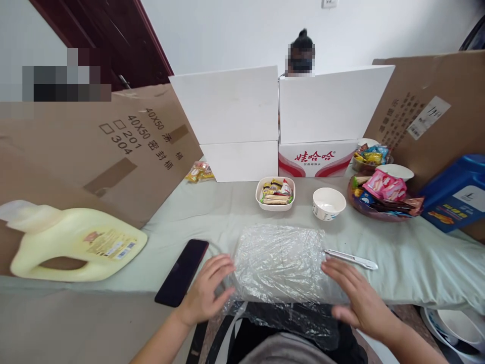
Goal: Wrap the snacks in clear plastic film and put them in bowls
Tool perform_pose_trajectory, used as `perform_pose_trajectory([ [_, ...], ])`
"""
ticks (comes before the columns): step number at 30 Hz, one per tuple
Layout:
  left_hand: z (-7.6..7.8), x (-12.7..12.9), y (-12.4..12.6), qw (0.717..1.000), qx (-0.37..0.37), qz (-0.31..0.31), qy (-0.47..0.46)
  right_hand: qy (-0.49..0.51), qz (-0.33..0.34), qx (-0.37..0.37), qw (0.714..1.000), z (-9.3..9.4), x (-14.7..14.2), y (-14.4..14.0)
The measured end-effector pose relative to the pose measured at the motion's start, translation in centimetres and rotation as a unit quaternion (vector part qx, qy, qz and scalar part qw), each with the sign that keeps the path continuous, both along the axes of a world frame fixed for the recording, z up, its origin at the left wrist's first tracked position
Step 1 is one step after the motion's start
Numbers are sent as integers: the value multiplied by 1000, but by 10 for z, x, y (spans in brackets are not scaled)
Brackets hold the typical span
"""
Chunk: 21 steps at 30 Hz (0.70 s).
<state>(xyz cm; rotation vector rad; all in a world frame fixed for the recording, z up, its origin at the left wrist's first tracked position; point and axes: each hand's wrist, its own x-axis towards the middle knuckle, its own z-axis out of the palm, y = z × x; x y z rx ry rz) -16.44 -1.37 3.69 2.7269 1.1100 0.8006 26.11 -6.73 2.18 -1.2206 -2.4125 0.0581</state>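
A sheet of clear plastic film point(280, 263) lies crinkled on the pale green cloth, its near part hanging over the table's front edge. At its left edge is my left hand point(208, 288), fingers apart, holding nothing. My right hand point(358, 296) is at the film's right edge with fingers stretched out and thumb apart, also holding nothing. Whether the fingertips touch the film I cannot tell. Just beyond my right hand lies a white utility knife point(352, 258). Left of my left hand rests a dark phone point(182, 273).
Behind the film stand a white container of packaged snacks point(275, 194) and a white bowl point(329, 204). Snack-filled bowls point(382, 207) and a blue jug point(456, 197) are at right. A yellow jug point(81, 245) lies at left. Cardboard point(113, 146) and white panels point(231, 111) surround the table; a person is behind.
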Motion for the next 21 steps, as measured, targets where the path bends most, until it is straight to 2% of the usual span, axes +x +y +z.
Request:
perform_pose_trajectory([
  [2, -7, -10, -21, 999, -12, -36, 35, -25, 30, 33, 999, -13, 4, -27],
  [4, -20, -18, -36, 996, -8, -39, 82, -53, 23, 75, 995, -35, 5, -46],
  [7, -40, -22, -42, 992, 49, -16, 115, -62, -24, 137, 988, -67, -1, -53],
  [9, -44, -17, -39, 994, 71, -11, 85, -55, -33, 156, 986, -74, -10, -47],
  [11, -39, -8, -33, 999, 31, -30, 33, -36, -7, 138, 990, -67, -21, -38],
  [13, -27, 1, -29, 997, -57, -44, -32, 7, 30, 84, 996, -52, -29, -30],
  [14, -20, 5, -26, 992, -107, -39, -62, 40, 41, 48, 997, -44, -32, -26],
  [16, -6, 10, -19, 976, -185, 11, -109, 116, 30, -22, 993, -32, -33, -20],
  [18, 4, 14, -8, 960, -224, 88, -140, 186, -30, -82, 979, -26, -32, -12],
  [21, 7, 24, 17, 936, -236, 209, -157, 253, -171, -147, 941, -26, -33, 6],
])
